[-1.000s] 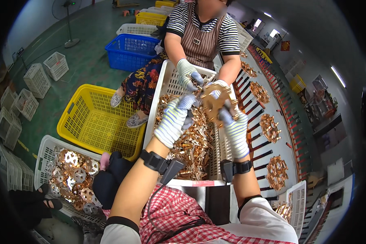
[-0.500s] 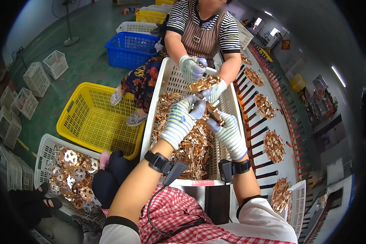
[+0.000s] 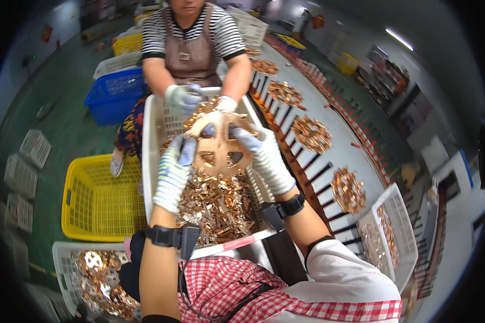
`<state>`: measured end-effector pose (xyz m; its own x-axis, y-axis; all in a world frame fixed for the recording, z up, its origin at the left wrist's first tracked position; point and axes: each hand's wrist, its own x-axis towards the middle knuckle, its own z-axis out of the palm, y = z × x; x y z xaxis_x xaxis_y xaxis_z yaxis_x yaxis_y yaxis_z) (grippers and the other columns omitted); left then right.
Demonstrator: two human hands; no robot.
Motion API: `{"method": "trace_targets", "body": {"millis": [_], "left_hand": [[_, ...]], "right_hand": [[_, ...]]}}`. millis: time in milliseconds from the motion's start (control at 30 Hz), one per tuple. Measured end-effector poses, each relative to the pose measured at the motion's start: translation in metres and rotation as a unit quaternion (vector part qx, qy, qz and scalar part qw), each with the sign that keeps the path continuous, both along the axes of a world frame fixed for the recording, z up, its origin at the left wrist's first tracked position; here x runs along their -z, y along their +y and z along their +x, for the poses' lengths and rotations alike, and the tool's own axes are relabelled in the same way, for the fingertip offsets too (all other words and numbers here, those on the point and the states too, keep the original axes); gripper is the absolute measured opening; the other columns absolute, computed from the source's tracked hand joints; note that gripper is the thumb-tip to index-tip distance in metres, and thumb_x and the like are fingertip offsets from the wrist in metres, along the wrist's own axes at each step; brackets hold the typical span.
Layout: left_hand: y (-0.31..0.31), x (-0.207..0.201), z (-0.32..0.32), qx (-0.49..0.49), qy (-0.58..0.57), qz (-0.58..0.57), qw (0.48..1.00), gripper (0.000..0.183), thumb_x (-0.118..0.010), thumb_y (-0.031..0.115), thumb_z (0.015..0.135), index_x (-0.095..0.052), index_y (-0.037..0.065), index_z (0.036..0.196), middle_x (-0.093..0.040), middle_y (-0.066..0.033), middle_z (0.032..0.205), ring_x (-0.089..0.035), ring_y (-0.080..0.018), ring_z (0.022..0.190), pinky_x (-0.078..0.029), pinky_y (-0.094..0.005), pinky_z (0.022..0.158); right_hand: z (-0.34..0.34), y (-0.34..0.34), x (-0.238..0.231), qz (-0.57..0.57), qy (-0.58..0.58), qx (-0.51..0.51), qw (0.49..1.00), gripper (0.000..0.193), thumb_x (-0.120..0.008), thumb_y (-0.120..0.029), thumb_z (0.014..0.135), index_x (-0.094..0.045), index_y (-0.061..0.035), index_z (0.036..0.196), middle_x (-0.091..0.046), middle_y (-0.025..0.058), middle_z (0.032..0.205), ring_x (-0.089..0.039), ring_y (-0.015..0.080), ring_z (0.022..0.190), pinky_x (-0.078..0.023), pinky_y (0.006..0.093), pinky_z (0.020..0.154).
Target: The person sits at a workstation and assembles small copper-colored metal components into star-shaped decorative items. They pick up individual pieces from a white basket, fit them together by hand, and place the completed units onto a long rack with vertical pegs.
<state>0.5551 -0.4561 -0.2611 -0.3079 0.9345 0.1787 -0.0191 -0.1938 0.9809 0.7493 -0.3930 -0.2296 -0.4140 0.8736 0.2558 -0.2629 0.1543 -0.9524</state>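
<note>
For handling this piece well, I think it is best to support the wheel-shaped plate [image 3: 220, 148] at both sides of its rim, with the fingertips away from the openings, and to turn it slowly, so that it does not knock the co-worker's hand [image 3: 183, 99] near its far side. The grip of the right hand [image 3: 268, 161] is closed on the right part of the rim, thumb on the near face; the left hand [image 3: 171, 175] is at the opposite edge with bent fingers, but I cannot tell if it really grasps or only touches. The plate is above the white basket [image 3: 150, 161], over the loose metal pieces [image 3: 215, 212]. It is round, flat and copper-coloured, with large openings divided by spokes, and its broad face is turned toward the wearer; blur hides the finer details of its edge
</note>
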Motion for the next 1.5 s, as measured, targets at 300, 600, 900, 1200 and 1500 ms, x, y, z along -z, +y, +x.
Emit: {"method": "trace_targets", "body": {"millis": [300, 600, 900, 1200, 1500], "left_hand": [[-0.018, 0.061, 0.019, -0.084, -0.193, 0.06, 0.976, 0.027, -0.061, 0.034, 0.091, -0.057, 0.007, 0.093, -0.05, 0.0032, 0.057, -0.029, -0.0023, 0.035, -0.021, -0.0209, 0.032], [-0.112, 0.035, 0.021, -0.27, -0.244, 0.164, 0.917, 0.028, -0.061, 0.04, 0.088, -0.06, 0.013, 0.096, -0.055, 0.0056, 0.08, -0.033, -0.0011, 0.048, -0.025, -0.0186, 0.042], [-0.328, 0.172, -0.13, -0.568, -0.206, 0.081, 0.793, 0.045, -0.064, 0.041, 0.085, -0.054, 0.013, 0.119, -0.055, -0.0001, 0.09, -0.043, -0.0087, 0.067, -0.033, -0.0215, 0.056], [-0.488, 0.307, -0.209, -0.66, -0.171, -0.122, 0.722, 0.062, -0.058, 0.041, 0.089, -0.037, 0.012, 0.14, -0.053, -0.0102, 0.108, -0.053, -0.0158, 0.078, -0.045, -0.0285, 0.063], [-0.259, 0.036, -0.074, -0.229, 0.138, 0.063, 0.962, 0.055, -0.049, 0.042, 0.093, -0.041, 0.004, 0.133, -0.056, -0.0149, 0.12, -0.057, -0.0116, 0.077, -0.052, -0.0248, 0.069]], "right_hand": [[0.075, -0.048, 0.045, -0.153, 0.353, -0.079, 0.92, 0.073, -0.067, -0.04, 0.085, -0.037, 0.0072, 0.132, -0.053, 0.0191, 0.125, -0.055, 0.0248, 0.109, -0.046, 0.0391, 0.095], [0.214, -0.024, 0.151, -0.333, 0.515, 0.233, 0.754, 0.035, -0.072, -0.023, 0.079, -0.054, -0.004, 0.102, -0.057, 0.0125, 0.105, -0.054, 0.0299, 0.105, -0.04, 0.0503, 0.1], [0.202, 0.058, 0.134, -0.282, 0.557, 0.204, 0.754, 0.025, -0.06, -0.012, 0.088, -0.054, -0.005, 0.112, -0.059, 0.015, 0.114, -0.057, 0.0315, 0.104, -0.05, 0.0468, 0.092], [0.118, 0.016, 0.032, -0.162, 0.437, 0.074, 0.882, 0.016, -0.067, -0.012, 0.085, -0.06, -0.0095, 0.099, -0.066, 0.01, 0.09, -0.064, 0.0271, 0.084, -0.059, 0.0357, 0.074], [0.004, -0.058, 0.023, -0.143, 0.322, -0.12, 0.928, 0.031, -0.07, -0.019, 0.08, -0.062, -0.0121, 0.109, -0.066, 0.0091, 0.103, -0.066, 0.0244, 0.086, -0.058, 0.0365, 0.075]]}}
